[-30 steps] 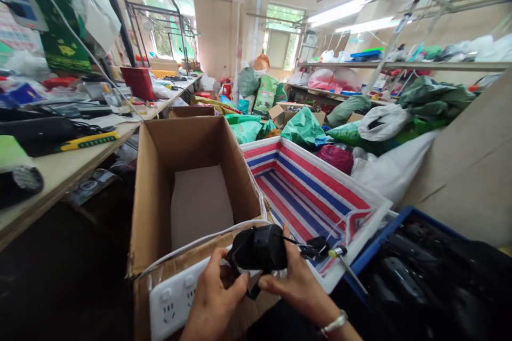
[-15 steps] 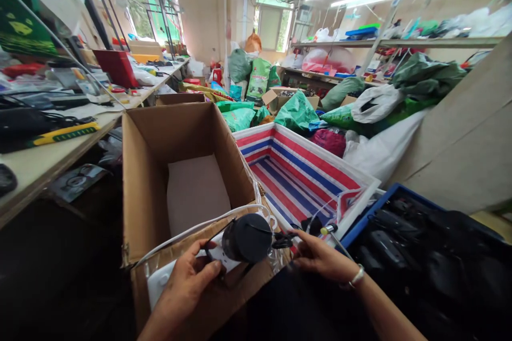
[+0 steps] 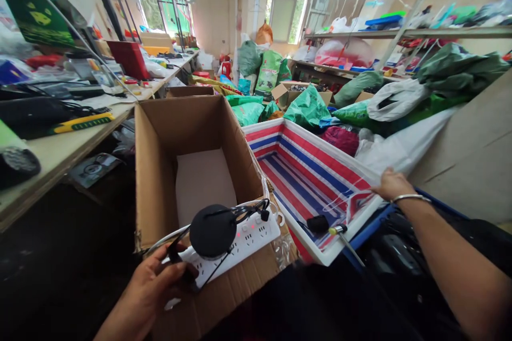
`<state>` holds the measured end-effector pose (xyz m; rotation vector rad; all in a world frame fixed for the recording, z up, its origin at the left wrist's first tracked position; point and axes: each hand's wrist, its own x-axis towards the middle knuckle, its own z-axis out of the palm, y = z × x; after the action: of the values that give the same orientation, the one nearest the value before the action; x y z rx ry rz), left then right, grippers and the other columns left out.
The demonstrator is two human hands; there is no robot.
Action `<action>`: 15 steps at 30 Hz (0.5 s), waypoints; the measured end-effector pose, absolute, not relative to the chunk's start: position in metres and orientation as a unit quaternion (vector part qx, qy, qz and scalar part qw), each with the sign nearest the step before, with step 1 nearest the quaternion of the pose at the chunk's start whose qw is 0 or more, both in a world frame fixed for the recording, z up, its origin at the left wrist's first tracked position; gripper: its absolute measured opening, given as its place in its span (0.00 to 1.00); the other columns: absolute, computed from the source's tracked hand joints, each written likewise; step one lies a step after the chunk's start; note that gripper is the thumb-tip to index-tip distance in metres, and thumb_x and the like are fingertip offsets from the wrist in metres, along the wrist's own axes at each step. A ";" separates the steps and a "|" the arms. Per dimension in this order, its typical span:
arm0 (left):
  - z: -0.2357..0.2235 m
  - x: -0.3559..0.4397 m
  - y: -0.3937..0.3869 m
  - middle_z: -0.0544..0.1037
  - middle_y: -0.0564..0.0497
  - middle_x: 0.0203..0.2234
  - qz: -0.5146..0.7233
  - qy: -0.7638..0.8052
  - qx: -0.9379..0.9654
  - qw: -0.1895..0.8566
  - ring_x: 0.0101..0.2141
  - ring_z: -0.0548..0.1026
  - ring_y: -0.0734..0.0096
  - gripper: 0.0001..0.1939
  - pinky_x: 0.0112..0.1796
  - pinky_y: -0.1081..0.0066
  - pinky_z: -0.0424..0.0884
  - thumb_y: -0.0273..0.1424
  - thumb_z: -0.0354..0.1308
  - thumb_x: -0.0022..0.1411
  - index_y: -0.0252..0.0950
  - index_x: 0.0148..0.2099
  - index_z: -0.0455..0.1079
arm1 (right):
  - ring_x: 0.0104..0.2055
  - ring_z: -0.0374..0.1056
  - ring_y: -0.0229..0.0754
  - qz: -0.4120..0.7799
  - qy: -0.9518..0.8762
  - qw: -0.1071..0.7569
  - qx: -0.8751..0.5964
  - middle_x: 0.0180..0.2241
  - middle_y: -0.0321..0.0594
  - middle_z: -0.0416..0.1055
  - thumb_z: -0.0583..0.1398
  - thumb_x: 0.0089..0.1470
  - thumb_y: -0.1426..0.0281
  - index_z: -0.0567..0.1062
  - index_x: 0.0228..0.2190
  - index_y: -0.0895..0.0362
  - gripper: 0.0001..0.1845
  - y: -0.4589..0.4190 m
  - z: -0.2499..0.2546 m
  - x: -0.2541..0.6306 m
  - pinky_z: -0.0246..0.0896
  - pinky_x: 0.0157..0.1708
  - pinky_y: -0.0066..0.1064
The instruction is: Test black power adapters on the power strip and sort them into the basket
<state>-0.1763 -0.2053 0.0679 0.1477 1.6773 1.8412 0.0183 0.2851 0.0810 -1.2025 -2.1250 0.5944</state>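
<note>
My left hand (image 3: 160, 279) is closed on a black part at the near left of a round black device (image 3: 213, 232). The device has a flat disc-shaped top and a cable. It is over a white power strip (image 3: 250, 237) with red lights, which lies on a cardboard flap. A bundled black cable (image 3: 252, 212) runs across the strip's far end. My right hand (image 3: 394, 185) is at the right rim of a bin (image 3: 316, 136) lined with striped cloth. Its fingers are curled together; what they grip, if anything, is hidden.
An open cardboard box (image 3: 160, 170) stands left of the bin. A small black object (image 3: 318, 224) and a hammer-like tool (image 3: 340, 230) are at the bin's near end. Black items fill a blue crate (image 3: 384, 218) at right. A cluttered workbench (image 3: 120, 112) runs along the left.
My right hand has left the black cable bundle and moved right and away to the bin's rim. My left hand has shifted left and nearer with the round device, uncovering more of the power strip.
</note>
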 end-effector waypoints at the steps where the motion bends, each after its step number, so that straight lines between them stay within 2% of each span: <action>1: 0.069 -0.176 -0.205 0.78 0.49 0.22 0.701 0.637 0.053 0.317 0.22 0.73 0.70 0.31 0.21 0.75 0.67 0.37 0.68 0.42 0.33 0.47 0.61 | 0.37 0.66 0.57 0.224 -0.822 0.281 -0.441 0.25 0.47 0.65 0.69 0.29 0.82 0.69 0.21 0.60 0.15 0.274 0.080 0.014 0.56 0.39 0.49; 3: 0.071 -0.175 -0.202 0.77 0.51 0.22 0.701 0.637 0.046 0.317 0.21 0.73 0.70 0.30 0.20 0.76 0.66 0.37 0.69 0.40 0.34 0.46 0.63 | 0.35 0.66 0.53 0.245 -0.863 0.231 -0.377 0.30 0.48 0.67 0.69 0.29 0.81 0.74 0.26 0.60 0.16 0.234 0.075 -0.001 0.58 0.39 0.44; 4: 0.072 -0.174 -0.200 0.77 0.52 0.22 0.699 0.639 0.047 0.318 0.21 0.73 0.70 0.30 0.20 0.76 0.66 0.37 0.69 0.40 0.35 0.45 0.63 | 0.32 0.67 0.47 0.263 -0.879 0.211 -0.336 0.34 0.45 0.67 0.70 0.31 0.77 0.75 0.34 0.59 0.22 0.209 0.071 -0.010 0.60 0.37 0.40; 6: 0.073 -0.173 -0.195 0.77 0.52 0.22 0.692 0.641 0.055 0.327 0.21 0.73 0.70 0.29 0.19 0.76 0.65 0.37 0.68 0.40 0.35 0.44 0.63 | 0.28 0.65 0.41 0.343 -0.906 0.149 -0.200 0.40 0.44 0.65 0.69 0.37 0.67 0.67 0.51 0.55 0.37 0.152 0.061 -0.031 0.63 0.29 0.35; 8: 0.073 -0.170 -0.191 0.78 0.52 0.23 0.688 0.637 0.072 0.339 0.21 0.72 0.71 0.28 0.20 0.77 0.65 0.37 0.68 0.42 0.36 0.44 0.63 | 0.32 0.65 0.41 0.400 -0.902 0.133 -0.095 0.45 0.43 0.62 0.69 0.37 0.66 0.60 0.56 0.51 0.45 0.102 0.050 -0.051 0.63 0.31 0.34; 9: 0.074 -0.168 -0.190 0.77 0.52 0.23 0.689 0.634 0.081 0.342 0.21 0.72 0.72 0.27 0.21 0.77 0.65 0.37 0.67 0.42 0.36 0.44 0.63 | 0.34 0.65 0.42 0.417 -0.893 0.150 -0.071 0.43 0.42 0.62 0.68 0.38 0.68 0.63 0.54 0.50 0.40 0.083 0.045 -0.059 0.63 0.33 0.34; 12: 0.079 -0.160 -0.190 0.77 0.53 0.23 0.703 0.615 0.096 0.343 0.24 0.74 0.72 0.25 0.26 0.77 0.68 0.36 0.68 0.42 0.36 0.41 0.65 | 0.35 0.64 0.41 0.450 -0.868 0.206 -0.044 0.35 0.39 0.65 0.61 0.48 0.71 0.74 0.37 0.54 0.11 0.056 0.033 -0.069 0.61 0.36 0.33; 13: 0.081 -0.156 -0.190 0.78 0.53 0.23 0.710 0.608 0.092 0.344 0.25 0.74 0.72 0.24 0.28 0.76 0.69 0.36 0.69 0.41 0.36 0.40 0.65 | 0.35 0.64 0.41 0.458 -0.857 0.229 -0.055 0.33 0.39 0.65 0.58 0.50 0.71 0.74 0.33 0.55 0.07 0.055 0.029 -0.069 0.61 0.35 0.33; 15: 0.084 -0.148 -0.190 0.78 0.53 0.24 0.726 0.585 0.081 0.353 0.26 0.75 0.71 0.24 0.29 0.75 0.69 0.35 0.70 0.39 0.36 0.39 0.66 | 0.34 0.64 0.41 0.464 -0.839 0.267 -0.096 0.35 0.40 0.66 0.57 0.50 0.72 0.72 0.37 0.55 0.10 0.058 0.023 -0.064 0.62 0.34 0.32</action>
<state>-0.1483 -0.1897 0.0840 0.2092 1.5120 1.8780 -0.0641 0.0583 0.0227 -0.2594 -2.2640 1.2529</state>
